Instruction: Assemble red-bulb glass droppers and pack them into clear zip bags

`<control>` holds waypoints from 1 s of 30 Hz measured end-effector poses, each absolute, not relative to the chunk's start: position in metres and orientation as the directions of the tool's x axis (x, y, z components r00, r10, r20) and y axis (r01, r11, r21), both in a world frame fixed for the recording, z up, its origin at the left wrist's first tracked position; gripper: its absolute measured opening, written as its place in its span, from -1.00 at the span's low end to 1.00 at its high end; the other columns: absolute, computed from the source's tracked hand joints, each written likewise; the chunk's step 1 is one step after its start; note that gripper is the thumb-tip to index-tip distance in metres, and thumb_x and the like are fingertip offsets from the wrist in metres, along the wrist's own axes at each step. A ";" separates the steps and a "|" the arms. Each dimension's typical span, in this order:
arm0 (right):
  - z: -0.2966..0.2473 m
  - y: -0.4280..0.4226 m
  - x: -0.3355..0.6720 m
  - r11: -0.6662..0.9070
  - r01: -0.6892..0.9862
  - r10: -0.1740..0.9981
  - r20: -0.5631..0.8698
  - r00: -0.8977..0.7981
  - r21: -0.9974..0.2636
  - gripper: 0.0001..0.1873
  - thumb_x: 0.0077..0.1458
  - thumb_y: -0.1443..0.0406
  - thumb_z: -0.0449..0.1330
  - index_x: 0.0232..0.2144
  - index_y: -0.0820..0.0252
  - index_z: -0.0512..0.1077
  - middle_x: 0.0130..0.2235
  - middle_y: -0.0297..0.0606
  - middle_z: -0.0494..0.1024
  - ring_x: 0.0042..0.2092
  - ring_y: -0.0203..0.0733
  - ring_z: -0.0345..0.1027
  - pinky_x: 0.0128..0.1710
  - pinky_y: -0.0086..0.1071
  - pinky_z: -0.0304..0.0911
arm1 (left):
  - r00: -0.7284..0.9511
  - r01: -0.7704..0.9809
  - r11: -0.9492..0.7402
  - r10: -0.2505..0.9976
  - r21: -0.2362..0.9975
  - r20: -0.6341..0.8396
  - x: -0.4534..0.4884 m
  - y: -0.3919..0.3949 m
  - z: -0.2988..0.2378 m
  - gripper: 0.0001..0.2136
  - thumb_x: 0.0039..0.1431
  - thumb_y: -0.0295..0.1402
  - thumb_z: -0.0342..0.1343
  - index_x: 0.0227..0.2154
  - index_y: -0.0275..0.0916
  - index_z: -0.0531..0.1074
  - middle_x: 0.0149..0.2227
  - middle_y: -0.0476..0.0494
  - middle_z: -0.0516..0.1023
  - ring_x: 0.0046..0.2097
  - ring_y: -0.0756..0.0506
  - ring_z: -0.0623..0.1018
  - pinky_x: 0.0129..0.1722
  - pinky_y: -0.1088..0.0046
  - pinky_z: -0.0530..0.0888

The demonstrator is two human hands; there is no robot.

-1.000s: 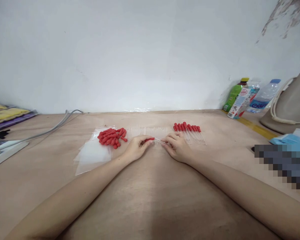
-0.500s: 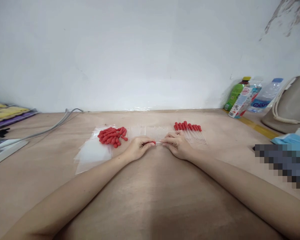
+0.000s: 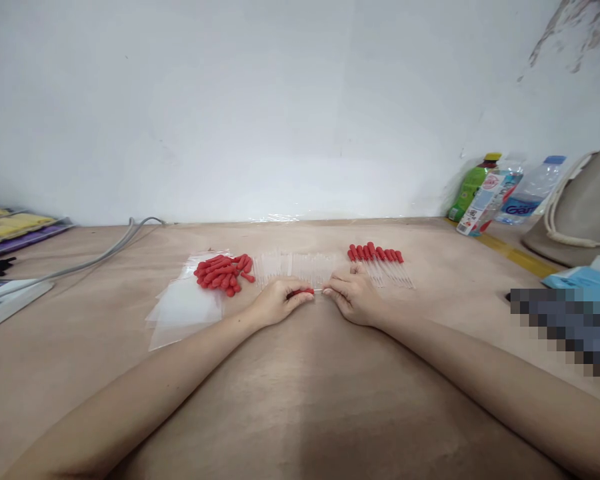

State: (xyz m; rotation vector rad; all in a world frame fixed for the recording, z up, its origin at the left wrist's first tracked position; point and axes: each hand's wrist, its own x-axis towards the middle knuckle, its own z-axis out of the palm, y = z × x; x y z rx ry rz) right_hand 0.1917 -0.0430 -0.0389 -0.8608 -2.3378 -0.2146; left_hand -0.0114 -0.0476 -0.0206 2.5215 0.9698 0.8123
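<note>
Red bulb [image 3: 303, 292] has shifted nearer, toward open tabletop [image 3: 320, 373].

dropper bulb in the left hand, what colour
The dropper bulb is red; head view shows it best.

The table [image 3: 310, 393] between the forearms [image 3: 180, 377] leaves room to pass, but ahead the left hand [image 3: 279, 301] and right hand [image 3: 356, 299] nearly meet before the tubes [image 3: 305, 265], with bulbs [image 3: 219, 272] and bags [image 3: 193, 310] blocking leftward and droppers [image 3: 371, 251] rightward.

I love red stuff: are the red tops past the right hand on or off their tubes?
On: clear tubes stick out from the red tops.
</note>
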 end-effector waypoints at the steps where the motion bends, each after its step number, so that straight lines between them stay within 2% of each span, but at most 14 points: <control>1: -0.039 -0.043 0.191 0.773 0.631 0.531 0.605 -0.593 -0.060 -0.71 0.16 0.32 -0.09 -0.40 0.23 0.42 -0.48 -0.29 0.42 -0.43 -0.32 0.19 -0.29 -0.31 -0.15 | 0.612 0.509 -0.720 0.688 0.471 0.390 -0.011 -0.048 -0.020 -0.81 0.16 -0.32 -0.03 -0.33 -0.25 0.46 -0.41 -0.04 0.51 -0.39 0.01 0.44 -0.36 0.53 0.34; 9: -0.038 -0.045 0.189 0.755 0.645 0.600 0.523 -0.605 -0.118 -0.71 0.16 0.31 -0.10 -0.43 0.22 0.40 -0.46 -0.30 0.47 -0.46 -0.33 0.19 -0.27 -0.32 -0.14 | 0.630 0.509 -0.734 0.673 0.448 0.387 -0.012 -0.050 -0.019 -0.80 0.17 -0.31 -0.04 -0.33 -0.23 0.47 -0.40 -0.05 0.51 -0.37 0.00 0.44 -0.32 0.51 0.34; 13: -0.034 -0.044 0.189 0.778 0.618 0.589 0.479 -0.651 -0.117 -0.69 0.18 0.30 -0.12 -0.42 0.23 0.39 -0.44 -0.27 0.45 -0.41 -0.30 0.22 -0.28 -0.34 -0.08 | 0.622 0.520 -0.732 0.677 0.439 0.393 -0.012 -0.050 -0.019 -0.81 0.17 -0.33 -0.04 -0.32 -0.23 0.47 -0.39 -0.06 0.50 -0.34 -0.01 0.45 -0.31 0.51 0.34; 17: -0.019 -0.050 0.191 0.797 0.603 0.557 0.422 -0.715 -0.031 -0.72 0.15 0.33 -0.09 -0.34 0.23 0.42 -0.35 -0.19 0.46 -0.29 -0.23 0.24 -0.27 -0.34 -0.04 | 0.567 0.553 -0.720 0.694 0.420 0.444 -0.015 -0.051 -0.022 -0.81 0.12 -0.32 0.01 -0.25 -0.22 0.45 -0.39 -0.06 0.45 -0.36 0.00 0.43 -0.32 0.50 0.36; 19: -0.009 -0.051 0.197 0.764 0.645 0.584 0.401 -0.705 0.023 -0.75 0.12 0.35 -0.06 -0.37 0.21 0.43 -0.37 -0.19 0.48 -0.28 -0.20 0.24 -0.26 -0.31 -0.04 | 0.524 0.575 -0.704 0.708 0.416 0.474 -0.017 -0.050 -0.024 -0.75 0.09 -0.31 0.05 -0.15 -0.23 0.39 -0.40 -0.05 0.39 -0.41 0.02 0.40 -0.35 0.50 0.37; 21: 0.001 -0.046 0.205 0.667 0.745 0.688 0.392 -0.610 -0.012 -0.76 0.07 0.34 -0.02 -0.42 0.19 0.45 -0.40 -0.21 0.49 -0.31 -0.19 0.25 -0.29 -0.32 -0.02 | 0.491 0.588 -0.687 0.723 0.427 0.487 -0.020 -0.049 -0.026 -0.67 0.08 -0.31 0.06 -0.06 -0.23 0.31 -0.39 -0.04 0.36 -0.45 0.04 0.36 -0.38 0.50 0.38; 25: 0.012 -0.020 0.221 0.288 0.917 0.935 0.287 -0.208 -0.277 -0.75 0.01 0.26 0.00 -0.53 0.20 0.44 -0.51 -0.26 0.47 -0.45 -0.25 0.26 -0.47 -0.41 -0.01 | 0.489 0.600 -0.678 0.730 0.424 0.477 -0.022 -0.048 -0.027 -0.66 0.07 -0.35 0.05 -0.05 -0.22 0.26 -0.33 -0.05 0.35 -0.47 0.06 0.35 -0.40 0.50 0.38; 27: 0.012 -0.008 0.222 0.139 0.929 0.972 0.229 -0.061 -0.344 -0.71 -0.01 0.21 0.00 -0.58 0.20 0.42 -0.55 -0.25 0.44 -0.49 -0.25 0.25 -0.52 -0.42 -0.04 | 0.503 0.610 -0.679 0.730 0.408 0.462 -0.022 -0.048 -0.026 -0.72 0.07 -0.36 0.05 -0.12 -0.24 0.31 -0.33 -0.06 0.35 -0.46 0.05 0.36 -0.40 0.50 0.37; 30: 0.006 0.000 0.216 0.036 0.944 0.976 0.216 0.038 -0.329 -0.72 -0.04 0.20 0.01 -0.64 0.20 0.39 -0.56 -0.23 0.43 -0.48 -0.21 0.27 -0.52 -0.40 -0.03 | 0.524 0.617 -0.682 0.729 0.394 0.440 -0.021 -0.048 -0.026 -0.82 0.08 -0.35 0.04 -0.23 -0.24 0.38 -0.35 -0.07 0.35 -0.43 0.04 0.39 -0.40 0.51 0.37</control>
